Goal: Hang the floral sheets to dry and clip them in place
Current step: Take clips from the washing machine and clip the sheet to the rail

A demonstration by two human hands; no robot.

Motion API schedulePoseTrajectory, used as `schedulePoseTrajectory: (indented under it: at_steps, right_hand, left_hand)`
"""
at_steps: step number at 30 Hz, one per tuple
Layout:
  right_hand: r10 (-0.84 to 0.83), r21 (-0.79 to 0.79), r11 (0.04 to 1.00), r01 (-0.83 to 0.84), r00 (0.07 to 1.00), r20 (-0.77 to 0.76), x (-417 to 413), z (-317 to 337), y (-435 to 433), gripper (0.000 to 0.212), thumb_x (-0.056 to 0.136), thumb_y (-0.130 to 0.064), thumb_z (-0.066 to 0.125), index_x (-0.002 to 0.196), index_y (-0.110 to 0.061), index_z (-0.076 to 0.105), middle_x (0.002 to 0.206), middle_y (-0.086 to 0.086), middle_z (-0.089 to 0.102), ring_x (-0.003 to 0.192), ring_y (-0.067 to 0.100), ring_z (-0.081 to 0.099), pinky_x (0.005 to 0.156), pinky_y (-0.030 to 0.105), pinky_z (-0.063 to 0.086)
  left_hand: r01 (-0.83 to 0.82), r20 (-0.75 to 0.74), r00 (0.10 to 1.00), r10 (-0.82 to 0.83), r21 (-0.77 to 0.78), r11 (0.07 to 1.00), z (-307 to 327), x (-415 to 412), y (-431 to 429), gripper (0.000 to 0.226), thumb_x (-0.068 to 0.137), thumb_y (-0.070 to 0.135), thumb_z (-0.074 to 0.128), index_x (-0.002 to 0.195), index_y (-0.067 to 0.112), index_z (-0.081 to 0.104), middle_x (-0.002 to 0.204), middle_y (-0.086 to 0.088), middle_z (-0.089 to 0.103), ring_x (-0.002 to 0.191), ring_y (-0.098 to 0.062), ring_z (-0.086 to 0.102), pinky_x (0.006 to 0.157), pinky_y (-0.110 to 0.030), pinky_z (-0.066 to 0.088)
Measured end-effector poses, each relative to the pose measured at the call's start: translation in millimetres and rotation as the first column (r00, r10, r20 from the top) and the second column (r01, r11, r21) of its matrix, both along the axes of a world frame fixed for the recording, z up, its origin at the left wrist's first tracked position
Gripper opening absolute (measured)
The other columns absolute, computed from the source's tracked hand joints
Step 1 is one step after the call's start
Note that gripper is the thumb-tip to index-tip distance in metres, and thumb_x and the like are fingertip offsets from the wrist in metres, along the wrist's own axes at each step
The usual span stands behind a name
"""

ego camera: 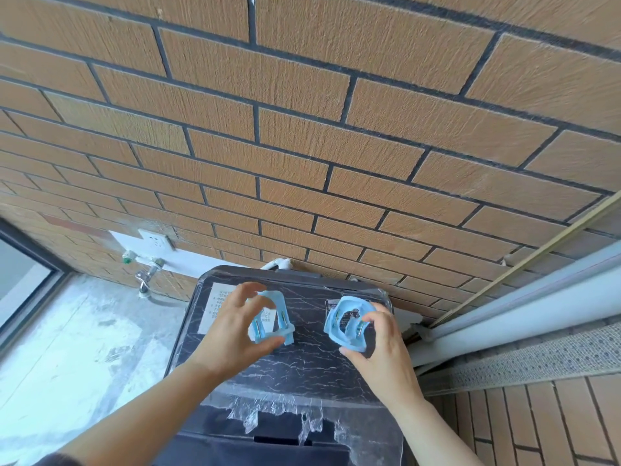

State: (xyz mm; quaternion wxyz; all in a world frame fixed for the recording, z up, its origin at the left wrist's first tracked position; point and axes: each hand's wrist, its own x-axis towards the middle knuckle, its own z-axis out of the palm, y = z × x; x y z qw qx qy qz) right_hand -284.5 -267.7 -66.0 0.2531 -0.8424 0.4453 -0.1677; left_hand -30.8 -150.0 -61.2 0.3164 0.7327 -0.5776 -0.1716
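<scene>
Clips, not cloth, fill the lower middle of the frame: the left hand (232,331) curls its fingers over and its thumb under the left clip (274,314), and the right hand (383,348) pinches the right clip (347,326) between thumb and bent fingertips, both just above the washing machine (302,371). Floral sheets are nowhere in view, nor any line or rail to hang them on, so hanging looks not yet begun

Risks, as I judge them: each grasp is light and sits at the rim of a wide ring, so a clip could twist out, drop onto the lid, or slide off to the concrete floor (67,348) at lower left. Squeezing the wrong part might let a sprung jaw snap on a fingertip

Both clips are pale blue plastic, smooth and slightly translucent, round-bodied with an open centre and small metal springs inside. The machine's lid is dark with white marble veining, glossy under torn clear film (248,420) along its front edge. Behind it, the brick wall (302,146) is tan, rough and scored, with dark joints
</scene>
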Motion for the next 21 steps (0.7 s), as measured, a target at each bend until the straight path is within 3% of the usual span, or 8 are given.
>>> schedulePoseTrajectory:
  at_steps: [4, 6, 9, 12, 15, 18, 20, 21]
  right_hand:
    - [-0.076, 0.121, 0.99, 0.078, 0.997, -0.023, 3.6, 9.8, 2.6, 0.103, 0.069, -0.035, 0.084, 0.148, -0.023, 0.02, 0.144, 0.0, 0.039, 0.132, 0.017, 0.039, 0.105, 0.023, 0.031]
    - [-0.089, 0.159, 0.983, 0.093, 0.995, -0.033, 5.9, 15.0, 1.2, 0.109, 0.07, -0.039, 0.082, 0.153, -0.019, 0.014, 0.146, -0.002, 0.033, 0.136, 0.015, 0.033, 0.105, 0.02, 0.028]
    - [-0.103, 0.128, 0.987, 0.099, 0.994, 0.025, 10.2, 25.9, -0.4, 0.103, 0.066, -0.044, 0.084, 0.149, -0.02, 0.027, 0.134, -0.008, 0.037, 0.127, 0.012, 0.04, 0.099, 0.021, 0.036]
    - [-0.14, 0.145, 0.982, 0.12, 0.98, 0.141, 11.4, 36.2, -1.1, 0.102, 0.06, -0.045, 0.086, 0.145, -0.021, 0.034, 0.123, -0.012, 0.039, 0.119, 0.008, 0.044, 0.096, 0.026, 0.044]
    - [-0.153, 0.212, 0.973, 0.093, 0.946, 0.287, 20.2, 54.7, -0.2, 0.096, 0.062, -0.041, 0.086, 0.143, -0.022, 0.038, 0.128, -0.012, 0.042, 0.121, 0.009, 0.044, 0.101, 0.031, 0.043]
    - [-0.126, 0.306, 0.952, -0.006, 0.903, 0.411, 37.2, 80.3, -0.9, 0.084, 0.067, -0.035, 0.085, 0.138, -0.026, 0.041, 0.127, -0.014, 0.043, 0.117, 0.006, 0.044, 0.094, 0.02, 0.043]
    - [-0.059, 0.322, 0.941, -0.106, 0.884, 0.464, 54.5, 100.5, -1.0, 0.078, 0.067, -0.036, 0.085, 0.133, -0.03, 0.044, 0.122, -0.016, 0.045, 0.111, 0.003, 0.046, 0.082, 0.011, 0.039]
    - [-0.022, 0.337, 0.927, -0.168, 0.869, 0.495, 64.6, 111.8, 0.7, 0.077, 0.066, -0.039, 0.085, 0.131, -0.032, 0.045, 0.122, -0.016, 0.047, 0.109, 0.003, 0.047, 0.081, 0.012, 0.039]
  left_hand:
    - [-0.07, -0.037, 0.997, 0.074, 0.112, 0.991, 6.5, -7.0, 2.5, 0.09, 0.067, 0.047, 0.08, 0.14, 0.02, 0.035, 0.128, 0.003, 0.045, 0.117, -0.015, 0.044, 0.102, -0.029, 0.037]
    - [-0.091, -0.043, 0.994, 0.1, 0.173, 0.981, 10.8, -11.1, 3.1, 0.098, 0.066, 0.045, 0.081, 0.145, 0.02, 0.029, 0.13, 0.001, 0.046, 0.119, -0.017, 0.044, 0.102, -0.029, 0.036]
    - [-0.142, -0.078, 0.985, 0.152, 0.128, 0.982, 20.7, -15.0, 9.4, 0.101, 0.065, 0.047, 0.08, 0.147, 0.019, 0.028, 0.133, 0.003, 0.043, 0.121, -0.013, 0.043, 0.102, -0.023, 0.034]
    - [-0.205, -0.091, 0.974, 0.209, 0.056, 0.977, 38.8, -21.6, 18.6, 0.105, 0.059, 0.062, 0.065, 0.146, 0.018, 0.029, 0.13, 0.012, 0.039, 0.118, -0.005, 0.039, 0.1, -0.019, 0.031]
    - [-0.293, -0.108, 0.95, 0.294, 0.025, 0.956, 60.0, -23.8, 32.0, 0.102, 0.055, 0.063, 0.064, 0.142, 0.019, 0.036, 0.129, 0.01, 0.044, 0.116, -0.01, 0.046, 0.101, -0.028, 0.042]
    - [-0.454, -0.164, 0.876, 0.454, 0.042, 0.89, 83.7, -21.7, 51.7, 0.097, 0.049, 0.062, 0.07, 0.134, 0.024, 0.046, 0.122, 0.007, 0.053, 0.108, -0.014, 0.056, 0.094, -0.038, 0.05]
    - [-0.553, -0.193, 0.814, 0.548, 0.035, 0.833, 100.5, -19.6, 72.0, 0.096, 0.045, 0.064, 0.071, 0.129, 0.024, 0.051, 0.118, 0.006, 0.056, 0.105, -0.014, 0.057, 0.092, -0.037, 0.051]
    - [-0.592, -0.191, 0.789, 0.584, 0.022, 0.806, 109.8, -18.9, 83.9, 0.095, 0.044, 0.065, 0.071, 0.127, 0.024, 0.052, 0.116, 0.006, 0.056, 0.103, -0.013, 0.058, 0.091, -0.035, 0.051]
